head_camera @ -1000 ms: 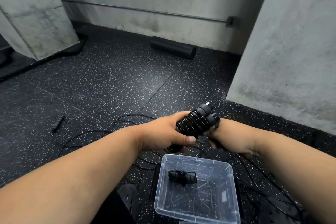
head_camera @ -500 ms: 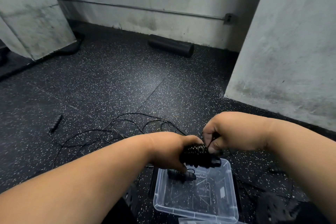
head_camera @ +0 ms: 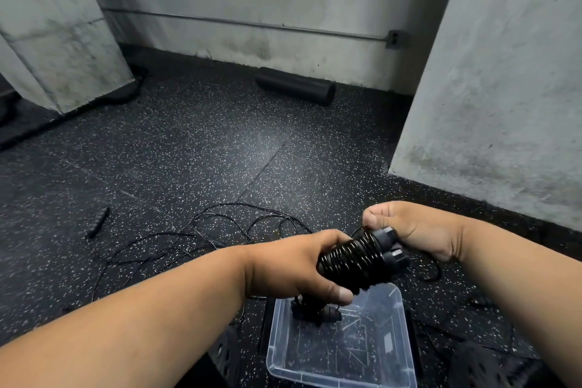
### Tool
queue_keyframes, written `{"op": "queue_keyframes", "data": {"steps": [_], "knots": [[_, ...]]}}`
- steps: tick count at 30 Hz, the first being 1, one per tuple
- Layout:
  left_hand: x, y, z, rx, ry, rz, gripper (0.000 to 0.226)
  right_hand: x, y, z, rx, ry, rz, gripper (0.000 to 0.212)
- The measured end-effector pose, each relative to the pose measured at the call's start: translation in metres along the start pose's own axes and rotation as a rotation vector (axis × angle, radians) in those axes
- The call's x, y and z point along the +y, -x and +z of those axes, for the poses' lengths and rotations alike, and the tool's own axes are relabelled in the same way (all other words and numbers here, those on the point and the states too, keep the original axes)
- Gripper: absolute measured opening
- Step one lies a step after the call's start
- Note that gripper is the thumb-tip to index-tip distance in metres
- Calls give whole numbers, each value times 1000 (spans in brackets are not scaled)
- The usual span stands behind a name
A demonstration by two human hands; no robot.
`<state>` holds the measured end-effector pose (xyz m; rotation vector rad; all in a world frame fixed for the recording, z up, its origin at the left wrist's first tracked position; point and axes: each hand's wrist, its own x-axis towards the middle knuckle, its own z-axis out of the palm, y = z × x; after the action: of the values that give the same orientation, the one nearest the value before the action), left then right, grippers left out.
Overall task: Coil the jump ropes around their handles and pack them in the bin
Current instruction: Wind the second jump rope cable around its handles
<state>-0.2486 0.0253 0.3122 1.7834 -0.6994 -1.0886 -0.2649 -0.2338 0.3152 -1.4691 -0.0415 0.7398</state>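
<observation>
Left hand [head_camera: 293, 264] curled around coiled jump rope bundle [head_camera: 356, 258], thumb underneath; black cord wound tight round paired handles. Bundle held in air above far edge of bin, handle caps pointing right. Right hand [head_camera: 406, 230] fingers bent, gripping at cap end of bundle; whether pinching cord or cap cannot be told.

Directly below: clear plastic bin [head_camera: 403, 365] on floor, lid off. Contents: one second coiled rope bundle [head_camera: 315, 313], black, lying at far-left corner of bin floor, partly hidden by left thumb. Small pale label visible on bin bottom.

Beyond bin: loose black rope [head_camera: 201, 239] tangled in loops on speckled rubber floor [head_camera: 220, 151]. Separate black handle [head_camera: 98, 222] lying well apart to the left. Black foam roller [head_camera: 296, 85] against far concrete wall. Metal conduit [head_camera: 239, 22] along wall, ending at box on the right.
</observation>
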Motion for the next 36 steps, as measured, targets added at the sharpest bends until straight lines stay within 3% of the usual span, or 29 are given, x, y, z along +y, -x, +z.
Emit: {"op": "queue_keyframes", "data": {"steps": [9, 11, 14, 17, 20, 26, 36], "knots": [[10, 2, 17, 142, -4, 114, 92, 9, -11, 29, 31, -330, -15, 44], [9, 0, 16, 189, 59, 101, 94, 14, -15, 29, 116, -302, -3, 36], [11, -1, 10, 234, 225, 79, 105, 20, -20, 30, 249, -130, 43, 46], [15, -1, 4, 260, 229, 84, 93, 18, -21, 38, 361, -56, 80, 58], [15, -1, -3, 234, 373, 63, 83, 9, -16, 42, 424, 14, 60, 44], [11, -4, -9, 202, 472, 53, 72, 2, -5, 31, 340, 108, -8, 39], [4, -11, -7, 169, 538, 70, 65, 10, -1, 25, 376, 218, -13, 38]]}}
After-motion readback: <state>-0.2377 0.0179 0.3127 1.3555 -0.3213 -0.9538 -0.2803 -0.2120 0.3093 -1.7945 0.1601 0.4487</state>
